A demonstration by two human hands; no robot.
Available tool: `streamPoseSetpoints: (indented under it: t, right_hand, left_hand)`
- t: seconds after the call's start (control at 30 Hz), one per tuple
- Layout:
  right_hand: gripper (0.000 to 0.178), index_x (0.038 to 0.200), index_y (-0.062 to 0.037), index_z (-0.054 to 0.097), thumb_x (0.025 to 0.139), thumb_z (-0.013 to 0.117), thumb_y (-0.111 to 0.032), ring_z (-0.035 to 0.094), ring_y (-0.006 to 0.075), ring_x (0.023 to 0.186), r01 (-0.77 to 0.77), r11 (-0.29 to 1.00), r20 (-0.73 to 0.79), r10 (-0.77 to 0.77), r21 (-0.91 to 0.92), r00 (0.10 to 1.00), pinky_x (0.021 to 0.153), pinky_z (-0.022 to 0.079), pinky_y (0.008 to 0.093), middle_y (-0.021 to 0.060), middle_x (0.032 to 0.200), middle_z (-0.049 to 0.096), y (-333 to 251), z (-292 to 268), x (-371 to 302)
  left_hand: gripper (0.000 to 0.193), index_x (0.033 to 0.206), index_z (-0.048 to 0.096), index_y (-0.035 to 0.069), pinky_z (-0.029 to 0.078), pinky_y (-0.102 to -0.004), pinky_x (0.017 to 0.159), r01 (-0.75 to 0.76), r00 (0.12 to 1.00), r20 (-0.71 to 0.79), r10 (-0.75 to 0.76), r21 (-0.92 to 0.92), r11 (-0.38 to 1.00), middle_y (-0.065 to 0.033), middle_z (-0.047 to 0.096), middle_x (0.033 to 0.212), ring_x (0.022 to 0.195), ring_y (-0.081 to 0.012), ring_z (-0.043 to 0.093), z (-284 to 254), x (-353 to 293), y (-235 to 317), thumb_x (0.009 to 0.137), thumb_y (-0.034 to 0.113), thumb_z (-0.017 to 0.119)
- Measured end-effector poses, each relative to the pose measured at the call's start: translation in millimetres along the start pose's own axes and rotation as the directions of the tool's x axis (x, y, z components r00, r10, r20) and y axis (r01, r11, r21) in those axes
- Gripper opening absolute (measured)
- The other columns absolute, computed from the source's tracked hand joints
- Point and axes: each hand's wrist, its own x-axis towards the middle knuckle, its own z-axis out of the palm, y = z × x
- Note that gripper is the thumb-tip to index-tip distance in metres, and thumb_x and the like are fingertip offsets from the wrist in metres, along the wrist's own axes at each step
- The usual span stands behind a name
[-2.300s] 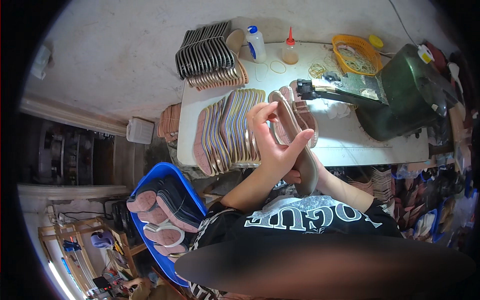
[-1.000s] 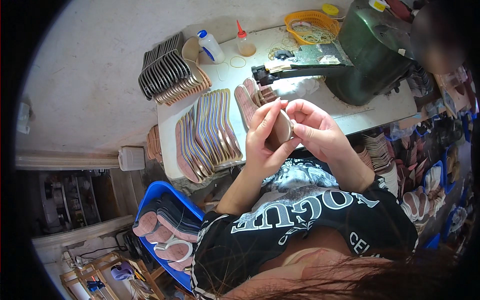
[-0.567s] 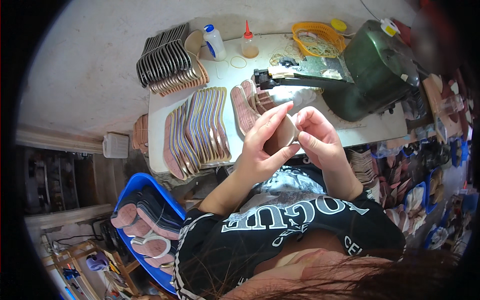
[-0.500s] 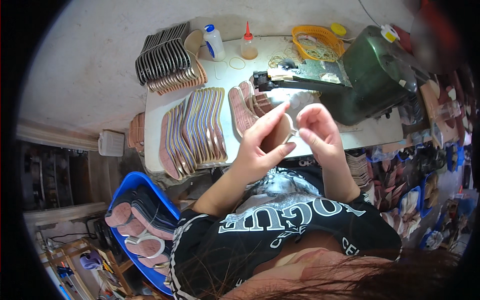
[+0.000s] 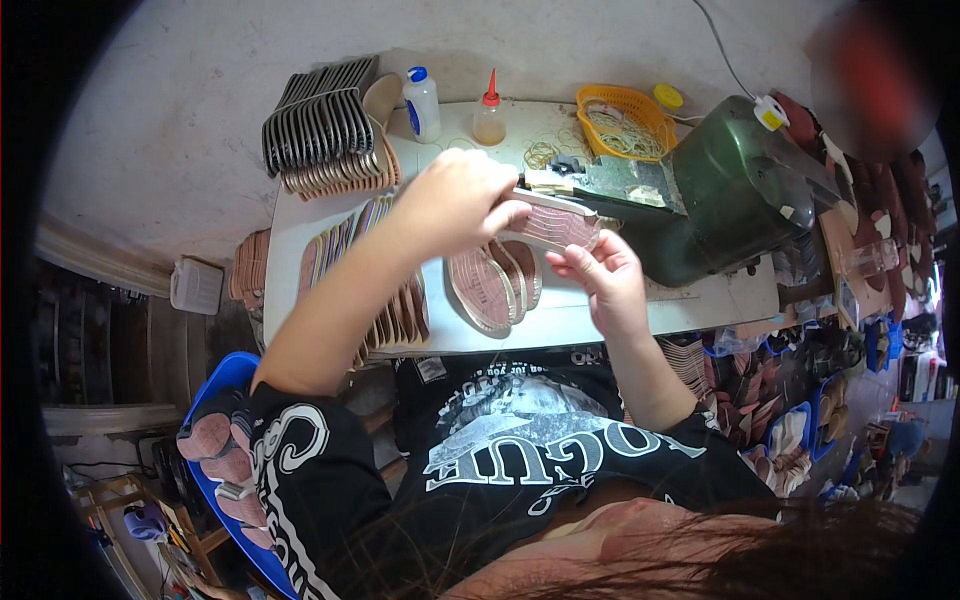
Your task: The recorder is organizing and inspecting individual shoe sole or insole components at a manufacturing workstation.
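A pinkish-brown shoe insole [image 5: 560, 226] with a pale edge is stretched between my two hands, in front of the green machine's arm. My left hand [image 5: 452, 200] reaches across and is closed on its left end. The right end is pinched between thumb and fingers of my right hand [image 5: 612, 284]. Below it, a few similar insoles [image 5: 478, 290] lie overlapping on the white table [image 5: 560, 325]. My left forearm partly covers a row of striped-edged insoles [image 5: 400, 315].
The dark green machine [image 5: 725, 190] stands at the table's right. Behind are a yellow basket [image 5: 625, 120] of rubber bands, a red-tipped bottle [image 5: 490, 118], a blue-capped bottle [image 5: 422, 108] and bundled dark-edged soles [image 5: 320, 115]. A blue bin [image 5: 205, 385] of insoles sits lower left.
My left hand has moved up and left, reaching over the table toward the machine's arm. The insole, curled between my hands before, is now extended. My right hand has lowered slightly.
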Motion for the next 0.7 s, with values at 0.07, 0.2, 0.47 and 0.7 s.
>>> streamPoseSetpoints:
  t: [0.07,0.2,0.47,0.7]
  right_hand:
    - [0.027,0.113,0.0055,0.053,0.093,0.057,-0.012,0.068,0.0212,0.09,-0.117,0.983,0.012,0.116,0.142,0.993,0.08,0.056,0.031,0.0164,0.105,0.064,4,15,5]
    - [0.034,0.115,0.0074,0.055,0.098,0.05,-0.022,0.068,0.0233,0.09,-0.188,0.98,0.111,0.181,0.064,0.977,0.078,0.056,0.0314,0.0176,0.101,0.066,10,18,25]
    - [0.034,0.104,0.0074,0.059,0.099,0.048,-0.025,0.069,0.0218,0.076,-0.258,0.966,0.08,0.257,0.004,0.963,0.067,0.056,0.0297,0.0177,0.089,0.068,15,11,59]
    - [0.033,0.102,0.0088,0.059,0.099,0.047,-0.022,0.068,0.0213,0.069,-0.262,0.965,-0.031,0.262,0.015,0.965,0.061,0.056,0.0278,0.0174,0.084,0.067,11,16,75]
  left_hand:
    - [0.04,0.073,0.058,0.001,0.044,-0.0372,0.06,-0.032,0.987,0.148,0.06,-0.186,0.982,-0.0147,0.057,0.068,0.066,-0.0294,0.056,-4,25,-29,0.076,0.038,0.071]
    - [0.035,0.079,0.065,0.0,0.044,-0.0286,0.056,0.282,0.807,0.588,-0.052,-0.306,0.909,-0.0042,0.061,0.067,0.062,-0.0105,0.055,-6,70,-68,0.073,0.032,0.076]
    - [0.024,0.074,0.06,-0.001,0.052,-0.0239,0.052,0.673,0.557,0.83,-0.017,-0.439,0.596,-0.0069,0.063,0.069,0.059,-0.0112,0.061,37,118,-109,0.073,0.014,0.079]
    - [0.025,0.071,0.056,0.0,0.047,-0.0222,0.05,0.691,0.515,0.852,-0.099,-0.344,0.636,-0.0031,0.058,0.065,0.056,-0.0083,0.057,35,127,-114,0.076,0.015,0.075]
